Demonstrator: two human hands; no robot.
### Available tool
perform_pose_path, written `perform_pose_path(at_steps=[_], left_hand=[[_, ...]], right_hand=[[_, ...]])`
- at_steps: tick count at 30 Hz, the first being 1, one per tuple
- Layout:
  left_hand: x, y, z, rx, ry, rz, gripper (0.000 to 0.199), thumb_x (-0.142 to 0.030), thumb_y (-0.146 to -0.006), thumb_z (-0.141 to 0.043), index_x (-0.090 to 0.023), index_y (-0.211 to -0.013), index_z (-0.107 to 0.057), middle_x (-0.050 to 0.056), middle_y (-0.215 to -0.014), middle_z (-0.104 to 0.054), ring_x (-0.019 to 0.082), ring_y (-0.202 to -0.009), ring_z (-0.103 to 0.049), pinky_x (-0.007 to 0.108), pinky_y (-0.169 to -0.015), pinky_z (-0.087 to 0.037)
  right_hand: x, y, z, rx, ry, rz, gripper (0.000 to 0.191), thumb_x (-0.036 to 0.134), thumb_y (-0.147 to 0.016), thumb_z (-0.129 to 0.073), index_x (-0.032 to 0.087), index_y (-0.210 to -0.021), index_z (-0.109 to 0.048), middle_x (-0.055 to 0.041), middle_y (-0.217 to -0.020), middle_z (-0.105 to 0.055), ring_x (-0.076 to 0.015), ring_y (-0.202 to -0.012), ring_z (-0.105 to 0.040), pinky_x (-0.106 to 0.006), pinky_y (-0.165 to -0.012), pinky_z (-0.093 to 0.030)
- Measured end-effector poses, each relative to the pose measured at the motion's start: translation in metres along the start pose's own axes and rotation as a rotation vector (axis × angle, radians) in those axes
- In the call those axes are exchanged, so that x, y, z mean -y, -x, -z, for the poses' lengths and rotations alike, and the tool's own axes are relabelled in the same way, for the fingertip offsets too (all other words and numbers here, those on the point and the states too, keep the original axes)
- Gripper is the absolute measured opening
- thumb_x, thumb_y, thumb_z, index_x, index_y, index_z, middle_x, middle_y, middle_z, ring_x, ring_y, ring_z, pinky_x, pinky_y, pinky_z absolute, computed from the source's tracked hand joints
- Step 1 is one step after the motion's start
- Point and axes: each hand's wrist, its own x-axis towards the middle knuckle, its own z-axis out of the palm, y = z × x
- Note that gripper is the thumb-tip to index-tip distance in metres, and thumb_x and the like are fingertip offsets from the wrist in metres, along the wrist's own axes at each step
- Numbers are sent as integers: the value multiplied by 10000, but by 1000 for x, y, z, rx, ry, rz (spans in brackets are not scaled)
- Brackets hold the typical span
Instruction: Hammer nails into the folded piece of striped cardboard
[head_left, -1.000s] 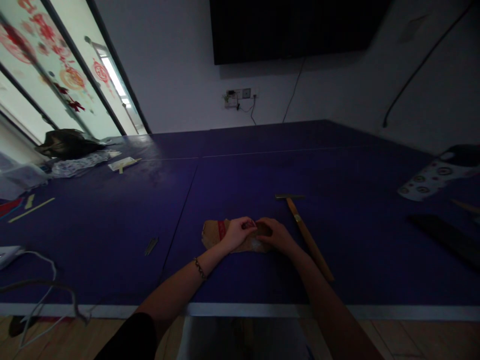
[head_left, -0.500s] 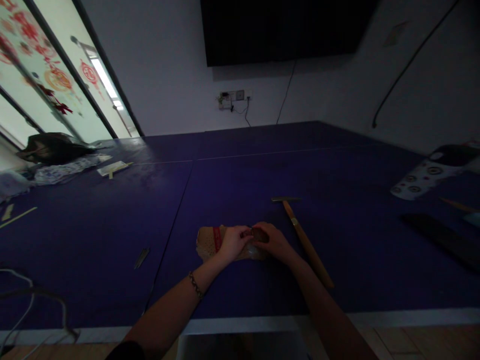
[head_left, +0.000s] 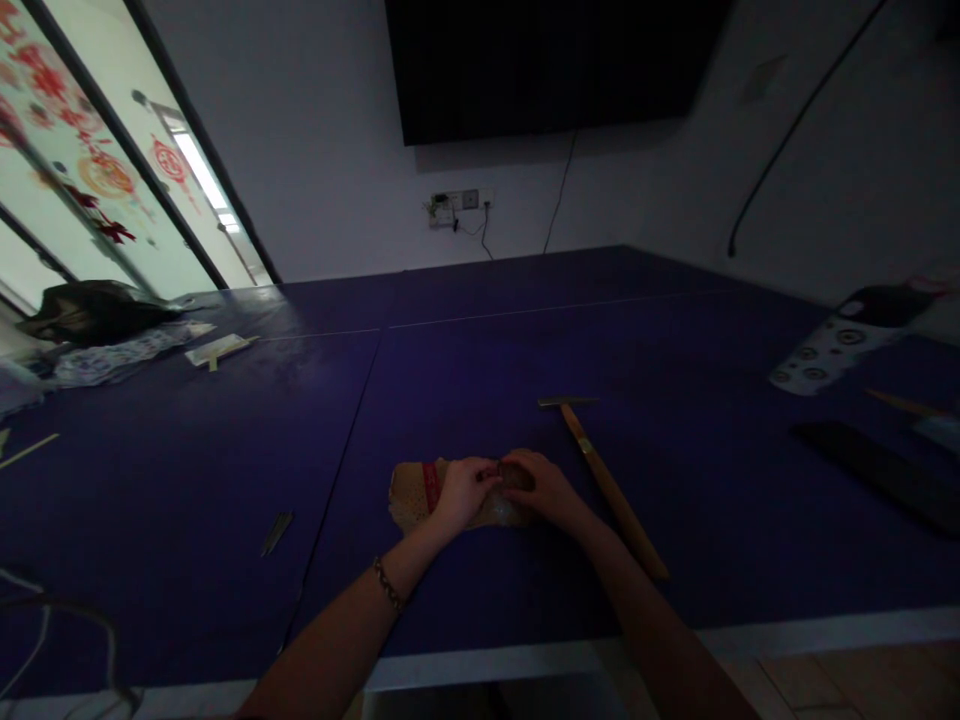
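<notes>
From my remote seat, head view: both hands meet over a brown piece with a red strip, lying on the purple table, near its front edge, centre. Left hand lies over the piece's middle, thumb and fingers drawn in narrow; something small and dark shows by the tips, too dim for me to name, and I can't tell if it's gripped. Right hand is over the right end, thumb and forefinger curved, with a moderate gap and brown surface showing between; can't tell whether they grip it. Fingertips of both hands come very near each other; contact unclear to me. Bracelet on left wrist. Hammer lies just beside the right hand and forearm, wooden handle slanting toward the front edge, metal head at the far end. Small bundle of thin metal pieces well left of the brown piece. Right side: black flat object, patterned white item with dark end farther back. Far left: white tray with yellowish strip, dark bag behind. Black screen on the wall.
</notes>
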Motion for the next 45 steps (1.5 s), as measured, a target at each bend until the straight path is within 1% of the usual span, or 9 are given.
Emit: perform_pose_path(at_steps=[5, 11, 19, 23, 27, 31, 39, 45], left_hand=[[-1, 1, 1, -12, -25, -11, 95, -94, -690, -608, -164, -659, -665, 9, -689, -665, 151, -671, -580, 251, -687, -432], [0, 1, 1, -19, -38, -20, 101, -78, -674, -632, -168, -689, -678, 16, -708, -674, 153, -673, -591, 256, -683, -444], [1, 3, 0, -76, -56, -4, 117, -88, -713, -597, -170, -672, -670, 23, -700, -666, 157, -682, -580, 276, -703, -436], [3, 3, -1, -86, -55, 11, 109, -71, -682, -620, -167, -657, -665, 13, -678, -656, 155, -667, -581, 269, -681, -436], [2, 3, -1, -97, -52, 16, 114, -62, -681, -616, -162, -675, -670, 19, -703, -659, 151, -672, -584, 268, -679, -441], [2, 3, 0, -92, -46, 9, 119, -62, -677, -619, -167, -672, -673, 19, -710, -663, 149, -677, -588, 270, -687, -447], [6, 2, 0, -99, -32, 3, 77, -131, -697, -624, -175, -709, -686, 22, -716, -673, 153, -665, -595, 266, -663, -454], [3, 4, 0, -39, -33, -35, 45, -151, -683, -652, -182, -671, -682, 13, -692, -680, 151, -661, -594, 253, -663, -438]], right_hand=[[3, -1, 1, 2, -1, 5, 344, 158, -619, -690, 199, -952, -616, -78, -979, -646, -263, -976, -564, -428, -877, -409], [4, -1, 1, 1, -5, 4, 336, 172, -625, -694, 208, -950, -619, -72, -972, -647, -261, -954, -571, -413, -843, -428], [2, -1, 0, 3, -9, 3, 352, 173, -620, -690, 209, -962, -615, -77, -993, -644, -265, -978, -563, -421, -864, -414], [-1, -1, -1, -3, -12, 0, 369, 172, -612, -688, 214, -970, -615, -75, -1014, -641, -265, -982, -564, -423, -869, -410], [-2, 0, -2, -7, -13, -2, 376, 180, -616, -684, 211, -983, -609, -76, -1023, -639, -262, -990, -563, -424, -873, -409], [-1, 0, -2, -7, -9, -5, 370, 168, -612, -681, 202, -974, -614, -87, -1014, -644, -272, -989, -564, -435, -878, -404], [1, -1, 0, -6, -11, 8, 359, 183, -608, -691, 215, -959, -621, -74, -988, -655, -271, -971, -572, -427, -866, -415], [2, -1, 0, 1, -10, 15, 316, 202, -620, -693, 209, -929, -627, -71, -963, -661, -276, -956, -574, -416, -852, -417]])
